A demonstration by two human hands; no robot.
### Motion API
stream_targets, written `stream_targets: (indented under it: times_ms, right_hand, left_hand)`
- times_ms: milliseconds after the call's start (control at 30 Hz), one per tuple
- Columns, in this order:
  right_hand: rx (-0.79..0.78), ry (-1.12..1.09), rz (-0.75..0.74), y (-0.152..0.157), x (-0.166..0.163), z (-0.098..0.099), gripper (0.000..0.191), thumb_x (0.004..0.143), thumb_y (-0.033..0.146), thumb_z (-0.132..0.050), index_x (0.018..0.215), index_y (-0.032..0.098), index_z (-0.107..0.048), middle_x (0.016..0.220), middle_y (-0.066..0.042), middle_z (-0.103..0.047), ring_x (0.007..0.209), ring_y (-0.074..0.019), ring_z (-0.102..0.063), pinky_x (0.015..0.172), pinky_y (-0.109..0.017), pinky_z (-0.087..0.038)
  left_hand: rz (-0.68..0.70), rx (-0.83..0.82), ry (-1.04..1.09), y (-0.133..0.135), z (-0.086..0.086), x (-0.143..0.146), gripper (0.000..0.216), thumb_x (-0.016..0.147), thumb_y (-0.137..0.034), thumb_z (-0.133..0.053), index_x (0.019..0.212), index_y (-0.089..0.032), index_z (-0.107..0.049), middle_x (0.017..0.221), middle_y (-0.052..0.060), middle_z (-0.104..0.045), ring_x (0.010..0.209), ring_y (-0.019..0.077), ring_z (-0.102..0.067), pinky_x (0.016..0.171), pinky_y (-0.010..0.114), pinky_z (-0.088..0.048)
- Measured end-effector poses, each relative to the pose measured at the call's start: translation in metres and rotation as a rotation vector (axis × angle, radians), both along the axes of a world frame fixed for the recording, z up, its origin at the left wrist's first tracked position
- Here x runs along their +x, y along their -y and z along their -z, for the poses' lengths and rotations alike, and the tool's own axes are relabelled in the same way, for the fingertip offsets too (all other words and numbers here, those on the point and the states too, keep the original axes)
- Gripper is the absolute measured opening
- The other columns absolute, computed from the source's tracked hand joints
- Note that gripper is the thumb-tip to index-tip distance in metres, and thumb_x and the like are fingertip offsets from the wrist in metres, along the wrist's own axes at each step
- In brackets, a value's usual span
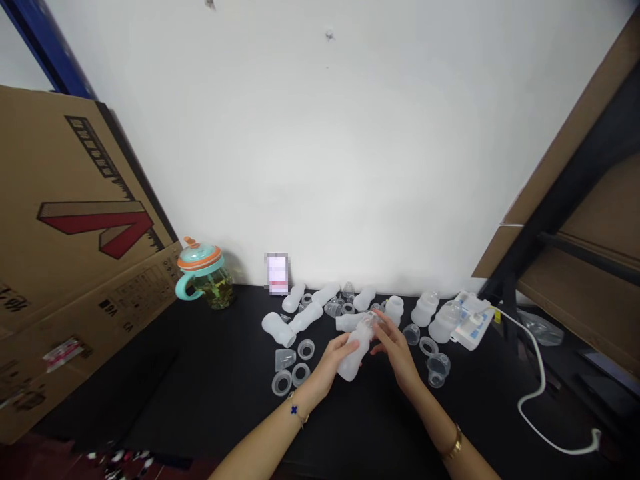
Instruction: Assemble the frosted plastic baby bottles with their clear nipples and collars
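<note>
Translucent white plastic bottle clamped in my left hand, right hand closed on its neck. Looks light, prob slippery, so grab round body. Clear plastic rings left of hand.

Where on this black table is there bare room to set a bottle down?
Bare: the wide stretch between the cardboard box and the rings, in front of the cup; also between the right forearm and the white cable. Crowded: the back by the wall, thick with bottles.
</note>
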State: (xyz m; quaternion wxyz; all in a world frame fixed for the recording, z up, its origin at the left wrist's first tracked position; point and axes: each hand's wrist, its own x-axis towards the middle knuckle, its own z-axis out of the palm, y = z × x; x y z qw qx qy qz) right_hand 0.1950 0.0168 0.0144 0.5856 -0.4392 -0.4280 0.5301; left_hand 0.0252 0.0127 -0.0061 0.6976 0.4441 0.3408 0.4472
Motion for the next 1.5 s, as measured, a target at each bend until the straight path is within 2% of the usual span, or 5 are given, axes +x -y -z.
stream_targets:
  times_ms: [300,500,833,1067,1500]
  right_hand:
    - [0.058,0.129,-0.04,-0.002,0.0,0.013,0.075,0.072,0.041,-0.079,0.141,0.03,-0.053,0.122,-0.006,-0.067,0.077,-0.0175,-0.062,0.054,-0.025,-0.052]
    - [0.059,0.144,-0.105,0.0,-0.002,0.008,0.079,0.072,0.038,-0.08,0.144,0.031,-0.048,0.096,-0.002,-0.071,0.077,-0.0187,-0.062,0.053,-0.024,-0.05]
    - [0.038,0.127,-0.121,0.001,-0.003,0.005,0.075,0.07,0.037,-0.082,0.139,0.03,-0.054,0.079,0.001,-0.069,0.068,-0.0176,-0.06,0.052,-0.024,-0.048]
    - [0.069,0.202,-0.115,0.003,-0.004,0.006,0.068,0.072,0.038,-0.079,0.136,0.029,-0.057,0.082,0.001,-0.07,0.063,-0.0158,-0.059,0.054,-0.026,-0.05]
    - [0.132,0.395,-0.088,0.005,-0.002,0.007,0.07,0.077,0.044,-0.076,0.139,0.024,-0.053,0.084,0.0,-0.075,0.06,-0.016,-0.06,0.057,-0.028,-0.05]
  left_hand:
    - [0.006,-0.051,0.049,0.0,0.0,-0.001,0.057,0.076,-0.054,-0.076,0.112,-0.009,-0.073,0.089,0.01,-0.069,0.075,0.0191,-0.061,0.068,0.03,-0.051]
    - [0.0,-0.049,0.051,-0.001,0.002,0.0,0.057,0.076,-0.054,-0.076,0.11,-0.009,-0.073,0.089,0.011,-0.07,0.078,0.0214,-0.063,0.07,0.031,-0.051]
    - [0.009,-0.022,0.017,0.0,0.002,-0.002,0.053,0.08,-0.053,-0.073,0.109,-0.009,-0.074,0.088,0.01,-0.073,0.079,0.0213,-0.064,0.073,0.03,-0.048]
    - [0.028,-0.06,0.024,0.002,-0.002,0.0,0.051,0.081,-0.056,-0.07,0.104,-0.01,-0.075,0.086,0.011,-0.074,0.078,0.0233,-0.066,0.073,0.033,-0.051]
    - [0.034,-0.066,0.049,-0.002,0.007,0.002,0.048,0.085,-0.054,-0.066,0.102,-0.009,-0.074,0.084,0.011,-0.072,0.069,0.0187,-0.064,0.065,0.03,-0.053]
